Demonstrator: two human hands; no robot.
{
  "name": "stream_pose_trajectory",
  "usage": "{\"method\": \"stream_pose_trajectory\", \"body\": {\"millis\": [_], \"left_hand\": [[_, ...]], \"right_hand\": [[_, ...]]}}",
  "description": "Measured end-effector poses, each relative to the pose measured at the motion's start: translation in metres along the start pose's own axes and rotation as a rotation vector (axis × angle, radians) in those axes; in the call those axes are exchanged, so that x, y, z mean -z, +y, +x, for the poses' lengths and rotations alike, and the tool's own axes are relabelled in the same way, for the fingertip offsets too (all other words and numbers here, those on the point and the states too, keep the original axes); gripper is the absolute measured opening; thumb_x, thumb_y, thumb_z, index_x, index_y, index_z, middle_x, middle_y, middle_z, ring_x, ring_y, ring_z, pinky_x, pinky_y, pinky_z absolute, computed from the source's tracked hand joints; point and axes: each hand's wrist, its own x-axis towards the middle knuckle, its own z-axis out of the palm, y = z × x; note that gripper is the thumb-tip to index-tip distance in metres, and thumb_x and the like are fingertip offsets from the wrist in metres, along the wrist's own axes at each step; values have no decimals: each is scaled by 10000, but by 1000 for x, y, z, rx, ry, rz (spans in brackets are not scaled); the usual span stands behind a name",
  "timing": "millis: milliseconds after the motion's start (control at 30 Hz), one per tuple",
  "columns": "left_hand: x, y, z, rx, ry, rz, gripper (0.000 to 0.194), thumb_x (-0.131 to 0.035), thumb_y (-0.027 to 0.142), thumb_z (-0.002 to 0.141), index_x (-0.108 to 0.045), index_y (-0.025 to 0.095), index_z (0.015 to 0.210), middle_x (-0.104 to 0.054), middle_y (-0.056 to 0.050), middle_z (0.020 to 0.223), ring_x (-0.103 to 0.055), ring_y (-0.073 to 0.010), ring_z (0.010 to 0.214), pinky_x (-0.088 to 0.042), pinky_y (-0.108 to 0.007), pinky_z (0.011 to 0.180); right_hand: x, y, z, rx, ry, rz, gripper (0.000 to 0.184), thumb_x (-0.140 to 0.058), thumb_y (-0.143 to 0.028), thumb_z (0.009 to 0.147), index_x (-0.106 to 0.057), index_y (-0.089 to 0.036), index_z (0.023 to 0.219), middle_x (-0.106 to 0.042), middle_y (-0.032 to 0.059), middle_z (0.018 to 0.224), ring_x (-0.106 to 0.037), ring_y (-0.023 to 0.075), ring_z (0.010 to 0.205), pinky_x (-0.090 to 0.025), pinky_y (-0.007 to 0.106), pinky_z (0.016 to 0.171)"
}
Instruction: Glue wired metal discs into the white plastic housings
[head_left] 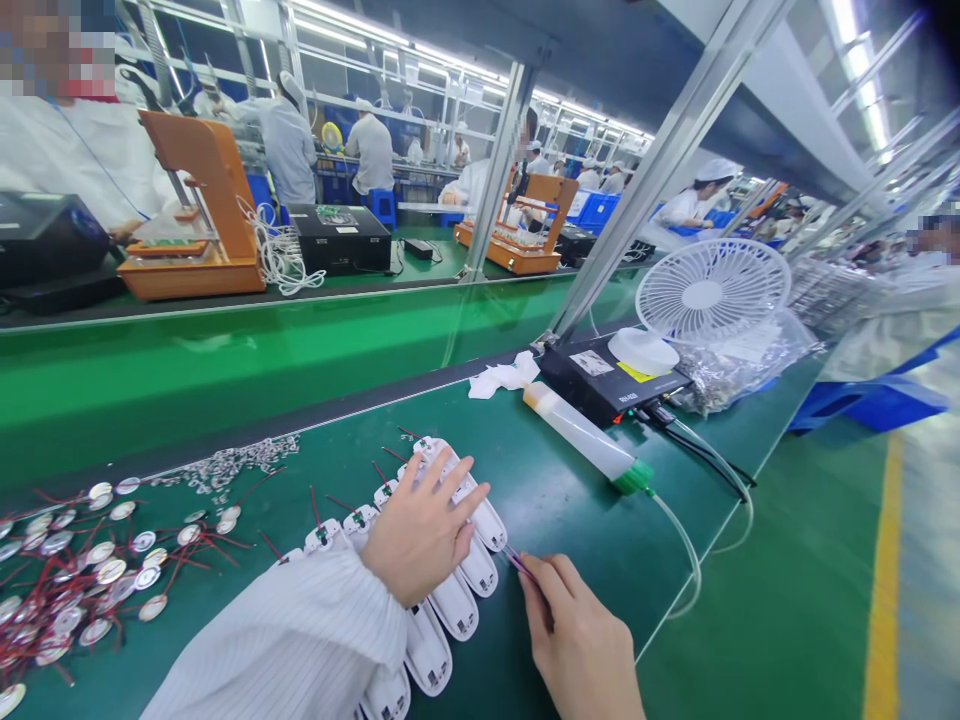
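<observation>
A slanting row of white elongated plastic housings (452, 608) lies on the green bench, several with small green boards and thin red wires at their upper ends. My left hand (424, 525) rests over the right part of this row, fingers spread, covering the middles of some housings. Between the fingertips of my right hand (581, 635) is a thin purplish tool that looks like tweezers (516, 560). Its tip is at the lower end of the rightmost housing (489, 522); whether it touches cannot be made out.
Round metal discs with red wires (112, 570) and small clear parts (236, 462) lie left. Toward the right are a green-capped dispensing syringe (581, 430), its hose, a black control box (600, 385), and a white fan (705, 295). Co-workers sit beyond the green partition (225, 350).
</observation>
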Motion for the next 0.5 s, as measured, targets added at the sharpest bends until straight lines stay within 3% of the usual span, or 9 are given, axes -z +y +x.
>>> {"method": "stream_pose_trajectory", "body": {"millis": [200, 333, 433, 500], "left_hand": [[1, 0, 0, -2, -13, 10, 384, -390, 369, 922, -452, 278, 1289, -414, -42, 1396, -323, -309, 1296, -307, -540, 1012], [2, 0, 1, -2, -19, 11, 385, -382, 366, 925, -448, 284, 1295, -410, -36, 1400, -327, -302, 1297, -304, -536, 1019], [2, -1, 0, -4, -13, 15, 385, -384, 363, 925, -447, 286, 1297, -413, -37, 1398, -328, -300, 1296, -304, -532, 1020], [2, -1, 0, -6, -8, 21, 385, -389, 361, 924, -449, 285, 1297, -416, -39, 1396, -329, -302, 1296, -308, -530, 1018]], "right_hand": [[3, -5, 1, 136, -14, -146, 400, -218, -116, 953, -592, -136, 816, -557, 3, 583, -525, 105, 430, -309, 223, 345], [5, -9, 1, 258, -45, -222, 382, -240, 66, 812, -586, -71, 897, -602, 43, 632, -565, 133, 505, -356, 220, 373], [6, -9, 2, 269, -70, -195, 413, -255, 106, 742, -580, -83, 912, -630, 61, 690, -581, 153, 541, -370, 231, 380], [5, -6, 3, 256, -69, -144, 405, -245, 90, 773, -576, -101, 905, -630, 57, 701, -591, 151, 548, -374, 231, 381]]}}
